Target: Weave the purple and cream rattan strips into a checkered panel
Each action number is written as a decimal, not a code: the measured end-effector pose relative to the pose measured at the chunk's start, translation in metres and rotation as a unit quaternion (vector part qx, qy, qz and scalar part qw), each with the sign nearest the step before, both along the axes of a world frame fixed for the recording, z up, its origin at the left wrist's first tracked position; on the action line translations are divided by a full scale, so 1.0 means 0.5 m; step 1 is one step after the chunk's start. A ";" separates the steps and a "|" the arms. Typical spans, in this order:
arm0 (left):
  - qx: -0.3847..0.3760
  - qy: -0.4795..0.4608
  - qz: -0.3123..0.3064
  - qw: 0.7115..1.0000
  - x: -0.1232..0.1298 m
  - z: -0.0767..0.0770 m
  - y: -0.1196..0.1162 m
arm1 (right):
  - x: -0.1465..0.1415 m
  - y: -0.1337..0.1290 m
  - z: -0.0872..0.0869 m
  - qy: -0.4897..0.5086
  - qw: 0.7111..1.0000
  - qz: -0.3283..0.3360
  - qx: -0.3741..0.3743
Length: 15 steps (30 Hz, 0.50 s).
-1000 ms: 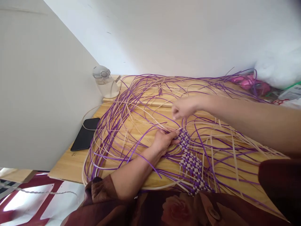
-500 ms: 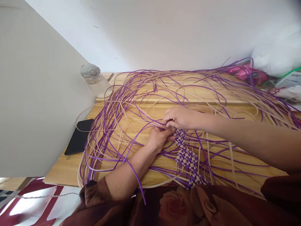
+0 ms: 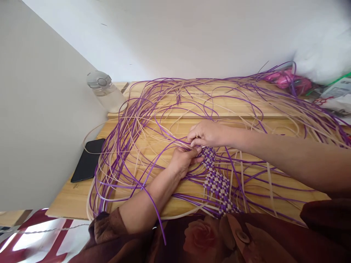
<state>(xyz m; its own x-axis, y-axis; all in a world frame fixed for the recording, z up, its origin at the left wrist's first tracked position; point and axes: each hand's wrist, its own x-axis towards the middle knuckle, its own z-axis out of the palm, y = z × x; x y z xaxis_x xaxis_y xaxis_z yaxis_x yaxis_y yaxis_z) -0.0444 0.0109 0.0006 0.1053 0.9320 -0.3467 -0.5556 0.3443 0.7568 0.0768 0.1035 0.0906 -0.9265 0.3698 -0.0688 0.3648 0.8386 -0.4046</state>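
Note:
A narrow woven piece (image 3: 218, 182) of purple and beige strips lies on the wooden table, its near end against my clothing. At its far end, my left hand (image 3: 185, 159) is closed, thumb and fingers pinching the weave's edge and strips there. My right hand (image 3: 205, 134) is just above it, fingers curled and pinched on a strip at the same end; the strip's tip is hidden by the fingers. Long loose purple and beige strips (image 3: 128, 135) spread out from both sides of the weave, and some cross over my left forearm.
A black phone (image 3: 88, 160) lies at the table's left edge. Behind it stands a clear bottle (image 3: 108, 93) with a grey lid. Pink packaging (image 3: 287, 80) and white plastic bags (image 3: 315, 54) sit at the back right. A wall (image 3: 192, 40) rises behind the table (image 3: 63, 197).
The view has shifted slightly, so most things sit a little further left. My right hand has lifted slightly from the left thumb; my left hand keeps its grip.

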 end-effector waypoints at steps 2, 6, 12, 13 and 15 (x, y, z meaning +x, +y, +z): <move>0.002 0.000 -0.003 1.000 0.001 0.001 -0.001 | -0.004 0.000 0.002 -0.005 1.000 0.019 0.002; 0.004 -0.005 0.001 1.000 0.003 0.006 -0.003 | -0.022 0.009 -0.001 -0.029 0.997 0.068 -0.026; -0.030 -0.009 0.016 0.999 0.001 0.017 0.000 | -0.045 0.005 0.002 -0.041 0.998 0.052 -0.019; -0.035 -0.011 0.021 0.999 0.001 0.018 0.001 | -0.041 -0.006 0.007 -0.023 0.999 0.024 0.005; -0.051 -0.014 0.039 0.998 0.000 0.017 0.004 | -0.023 -0.036 0.016 0.040 0.994 -0.057 0.083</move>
<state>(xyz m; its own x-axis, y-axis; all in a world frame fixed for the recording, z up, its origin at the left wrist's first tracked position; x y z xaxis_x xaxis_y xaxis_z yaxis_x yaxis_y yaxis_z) -0.0444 0.0130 0.0093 0.0450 0.8980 -0.4377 -0.6037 0.3735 0.7042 0.0651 0.0857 0.0985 -0.8784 0.4721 0.0741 0.4330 0.8519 -0.2946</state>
